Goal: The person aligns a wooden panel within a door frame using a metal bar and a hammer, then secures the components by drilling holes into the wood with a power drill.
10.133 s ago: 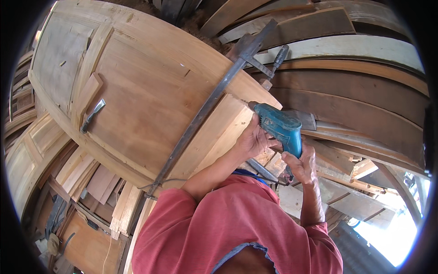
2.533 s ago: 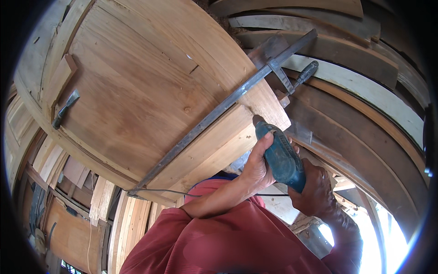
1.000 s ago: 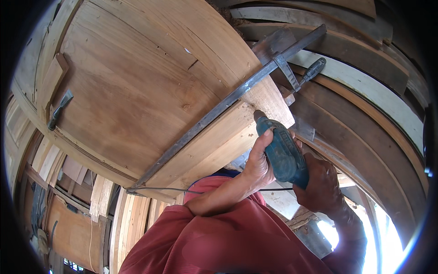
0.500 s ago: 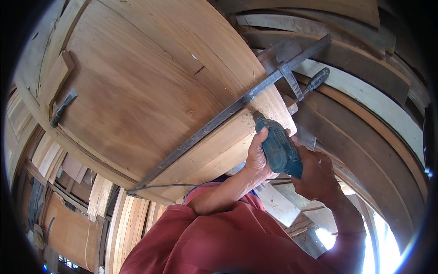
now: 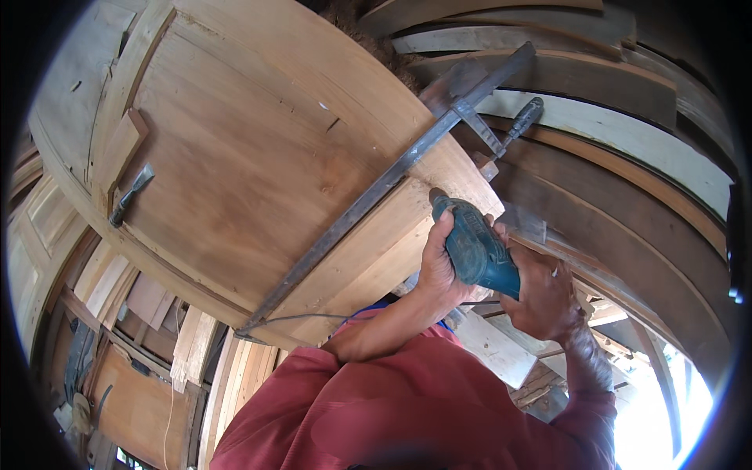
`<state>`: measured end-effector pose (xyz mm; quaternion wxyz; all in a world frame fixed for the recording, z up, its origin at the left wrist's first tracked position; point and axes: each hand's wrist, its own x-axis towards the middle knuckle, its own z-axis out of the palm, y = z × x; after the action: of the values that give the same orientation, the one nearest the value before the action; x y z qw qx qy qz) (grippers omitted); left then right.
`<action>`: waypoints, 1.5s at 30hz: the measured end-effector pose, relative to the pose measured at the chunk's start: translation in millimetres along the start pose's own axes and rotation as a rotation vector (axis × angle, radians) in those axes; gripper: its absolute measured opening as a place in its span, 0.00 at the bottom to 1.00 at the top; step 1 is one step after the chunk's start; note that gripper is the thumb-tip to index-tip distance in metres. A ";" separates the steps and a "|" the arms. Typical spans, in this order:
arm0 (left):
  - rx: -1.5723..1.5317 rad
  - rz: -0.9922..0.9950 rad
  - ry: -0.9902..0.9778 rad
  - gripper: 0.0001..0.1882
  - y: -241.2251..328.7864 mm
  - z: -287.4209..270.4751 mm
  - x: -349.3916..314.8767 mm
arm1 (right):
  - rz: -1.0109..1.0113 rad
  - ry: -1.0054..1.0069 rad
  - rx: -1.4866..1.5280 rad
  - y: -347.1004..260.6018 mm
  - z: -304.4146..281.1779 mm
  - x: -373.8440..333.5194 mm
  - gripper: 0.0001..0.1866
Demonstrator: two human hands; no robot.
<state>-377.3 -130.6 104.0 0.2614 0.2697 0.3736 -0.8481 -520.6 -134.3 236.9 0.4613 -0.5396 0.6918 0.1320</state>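
A worn teal power drill [image 5: 475,249] is held in both hands, its nose against the corner of a wooden door-like panel [image 5: 243,149]. My left hand [image 5: 439,262] wraps round the front of its body, thumb on top. Behind it, my right hand [image 5: 540,296] grips the drill's rear, fingers closed. The drill's tip is too hidden to tell whether a bit sits in the wood. Just beyond the drill, a long steel bar clamp [image 5: 345,223] lies across the panel, its dark handle [image 5: 529,117] sticking out past the panel's edge.
A chisel [image 5: 131,196] rests on the panel's left side, beside a short wood block [image 5: 125,149]. Long boards [image 5: 611,219] are stacked along the right. More timber pieces [image 5: 196,345] stand at the lower left. A thin dark cord [image 5: 305,316] runs near my left forearm.
The view has turned slightly, so the panel, clamp and chisel appear shifted. Both hands keep their hold on the drill, which stays at the panel's corner.
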 end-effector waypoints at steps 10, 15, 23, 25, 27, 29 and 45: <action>0.194 -0.097 -0.134 0.22 -45.9 7.0 -29.8 | 0.187 0.306 0.295 1.5 9.3 -80.5 0.18; 0.237 -0.140 -0.093 0.15 -68.6 -9.8 -26.8 | 0.346 0.331 0.549 21.3 48.4 -107.4 0.18; 0.342 -0.151 0.010 0.15 -80.4 -33.4 -26.9 | 0.372 0.349 0.577 38.7 81.2 -119.3 0.18; 0.327 -0.131 0.028 0.16 -78.4 -38.9 -24.4 | 0.337 0.351 0.566 41.4 83.9 -116.1 0.18; 0.320 -0.127 0.027 0.16 -76.5 -41.5 -22.5 | 0.345 0.314 0.562 44.3 83.4 -113.4 0.19; 0.308 -0.126 0.024 0.17 -75.1 -39.4 -21.7 | 0.301 0.351 0.532 47.9 88.2 -111.8 0.19; 0.236 -0.124 0.013 0.16 -65.5 -31.5 -18.8 | 0.279 0.280 0.552 45.8 78.0 -97.8 0.21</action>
<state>-397.8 -63.4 130.4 0.1726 0.2803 0.2888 -0.8990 -522.5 -2.6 256.7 0.4680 -0.3074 0.8252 -0.0741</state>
